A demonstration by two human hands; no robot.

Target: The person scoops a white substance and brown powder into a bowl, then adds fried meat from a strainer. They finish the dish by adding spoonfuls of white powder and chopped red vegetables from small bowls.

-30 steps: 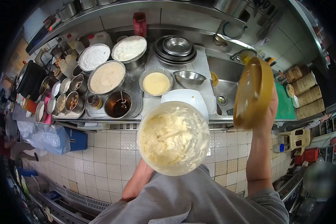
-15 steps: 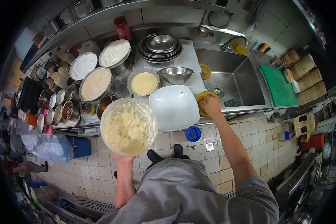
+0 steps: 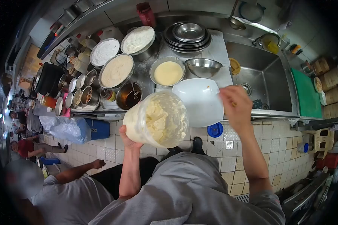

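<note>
My left hand point(image 3: 127, 137) holds a clear plastic tub point(image 3: 159, 118) from below. The tub is full of pale creamy paste and tilts to the right, with its mouth beside a white square plate point(image 3: 201, 101) on the counter's front edge. My right hand point(image 3: 236, 105) hovers, blurred, over the counter edge between the plate and the sink point(image 3: 264, 80), back of the hand towards me. A sliver of yellow shows under its fingers; whether it grips anything is hidden.
Behind the plate stand a bowl of yellow batter point(image 3: 168, 73), an empty steel bowl point(image 3: 203, 67), stacked steel bowls point(image 3: 187, 35), flour bowls point(image 3: 116, 70) and a dark sauce pot point(image 3: 128, 95). A green cutting board point(image 3: 306, 93) lies right. Another person point(image 3: 64, 187) is at lower left.
My right hand brought the yellow lid down from the air to the counter edge beside the plate. The tub has tipped over towards the plate. Another person came into view at lower left.
</note>
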